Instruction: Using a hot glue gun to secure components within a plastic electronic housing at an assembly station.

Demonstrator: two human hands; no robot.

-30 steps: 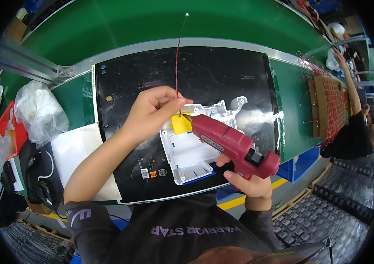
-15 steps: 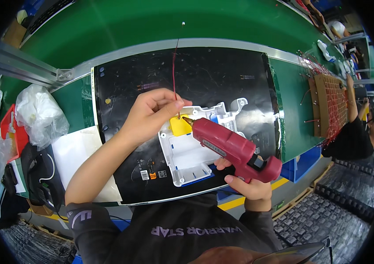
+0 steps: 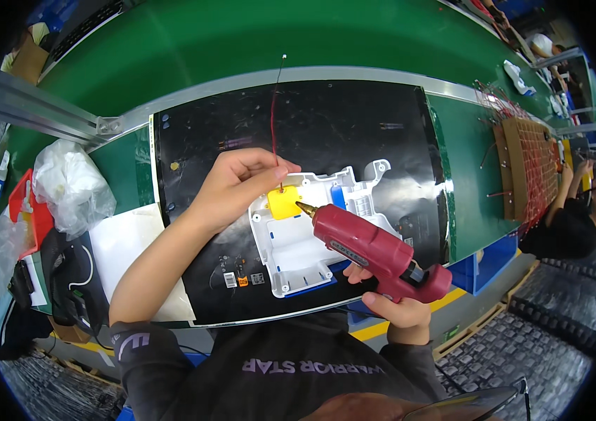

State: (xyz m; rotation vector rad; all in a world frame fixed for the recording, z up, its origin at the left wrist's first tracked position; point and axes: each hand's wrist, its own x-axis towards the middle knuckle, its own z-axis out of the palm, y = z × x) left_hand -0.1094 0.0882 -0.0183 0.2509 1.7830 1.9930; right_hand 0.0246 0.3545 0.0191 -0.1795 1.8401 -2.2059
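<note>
A white plastic housing (image 3: 291, 270) lies open on the black mat in front of me. Inside its upper left part sits a yellow square piece (image 3: 283, 205), and a blue piece (image 3: 338, 197) shows further right. My left hand (image 3: 245, 184) pinches a thin red wire (image 3: 273, 130) at the housing's upper left edge. From my fingers the wire runs up and away to a small white connector (image 3: 284, 56); its lower end meets the yellow piece. My right hand (image 3: 400, 309) grips a dark red glue gun (image 3: 365, 238), whose brass nozzle points at the yellow piece's right edge.
At the left are a clear plastic bag (image 3: 72, 186), a red bin (image 3: 38, 221) and white paper (image 3: 126, 245). A cardboard box (image 3: 512, 168) with many red wires stands at the right. Beyond it a co-worker's arms (image 3: 565, 193) show. A metal rail (image 3: 242, 83) crosses behind the mat.
The glue gun's nozzle has drawn back to the right and slightly down from the wire's base. My left hand stays at the wire, slightly lower in view.
</note>
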